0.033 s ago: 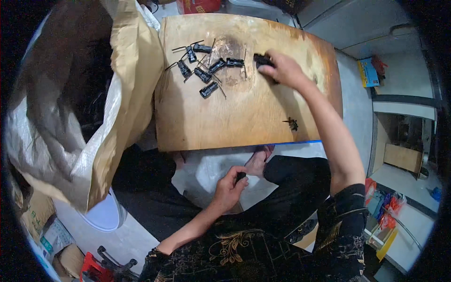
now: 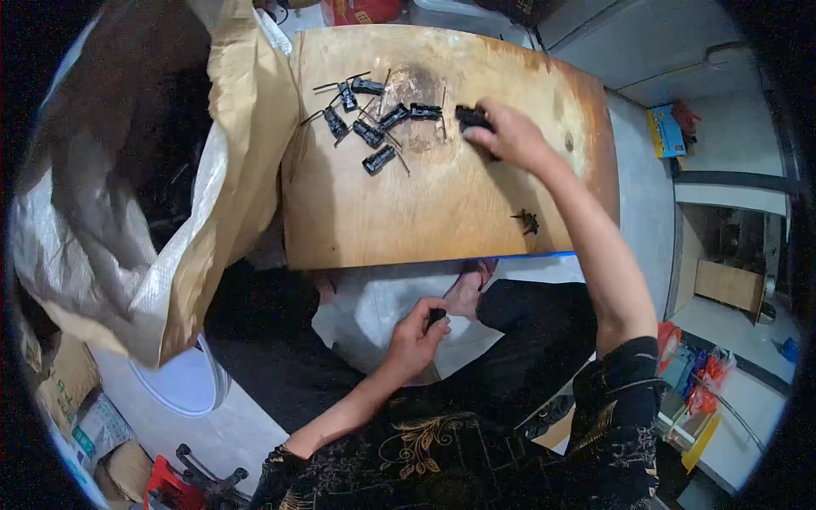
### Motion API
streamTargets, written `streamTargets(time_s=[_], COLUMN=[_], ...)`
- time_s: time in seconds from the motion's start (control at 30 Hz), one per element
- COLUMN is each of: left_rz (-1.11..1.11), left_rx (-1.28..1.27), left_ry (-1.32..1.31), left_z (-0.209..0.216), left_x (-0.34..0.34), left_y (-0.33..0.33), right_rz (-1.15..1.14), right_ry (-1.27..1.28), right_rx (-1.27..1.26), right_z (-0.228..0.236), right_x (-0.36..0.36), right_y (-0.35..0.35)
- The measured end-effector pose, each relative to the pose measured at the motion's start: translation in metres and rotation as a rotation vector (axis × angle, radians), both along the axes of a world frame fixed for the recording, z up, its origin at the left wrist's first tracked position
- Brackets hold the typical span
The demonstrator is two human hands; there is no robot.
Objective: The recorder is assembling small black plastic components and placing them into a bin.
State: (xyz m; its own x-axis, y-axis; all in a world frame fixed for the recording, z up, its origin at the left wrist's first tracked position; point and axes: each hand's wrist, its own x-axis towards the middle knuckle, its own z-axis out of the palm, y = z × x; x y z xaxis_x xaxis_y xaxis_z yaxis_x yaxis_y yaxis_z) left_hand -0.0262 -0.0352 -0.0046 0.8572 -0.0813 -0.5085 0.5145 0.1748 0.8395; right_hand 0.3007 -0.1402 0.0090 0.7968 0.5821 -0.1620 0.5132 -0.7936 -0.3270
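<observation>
A person is sitting over a wooden tabletop (image 2: 442, 204), reaching out with the right hand (image 2: 510, 136), whose grip is closing on a small black clip (image 2: 473, 117) at the far side of the board. More black clips (image 2: 374, 127) with thin wire arms are lying scattered just left of it. The left hand (image 2: 416, 340) is resting low over a white sheet (image 2: 374, 306) on the lap, pinching a small dark piece (image 2: 436, 316). A large tan sack (image 2: 170, 187) is gaping open at the left, its inside too dark to read. A white lid (image 2: 183, 382) is lying below the sack.
</observation>
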Motion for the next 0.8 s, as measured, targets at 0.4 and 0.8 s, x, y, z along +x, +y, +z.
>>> streamTargets(time_s=[0.4, 0.8], left_rz=[0.189, 0.298], left_rx=[-0.306, -0.208], left_ry=[0.065, 0.106], left_z=[-0.011, -0.014], left_x=[-0.012, -0.016], left_y=[-0.004, 0.003], right_rz=[-0.227, -0.141], right_ry=[0.014, -0.273], right_rx=[0.388, 0.193], right_z=[-0.012, -0.019], right_x=[-0.095, -0.120], right_y=[-0.019, -0.052])
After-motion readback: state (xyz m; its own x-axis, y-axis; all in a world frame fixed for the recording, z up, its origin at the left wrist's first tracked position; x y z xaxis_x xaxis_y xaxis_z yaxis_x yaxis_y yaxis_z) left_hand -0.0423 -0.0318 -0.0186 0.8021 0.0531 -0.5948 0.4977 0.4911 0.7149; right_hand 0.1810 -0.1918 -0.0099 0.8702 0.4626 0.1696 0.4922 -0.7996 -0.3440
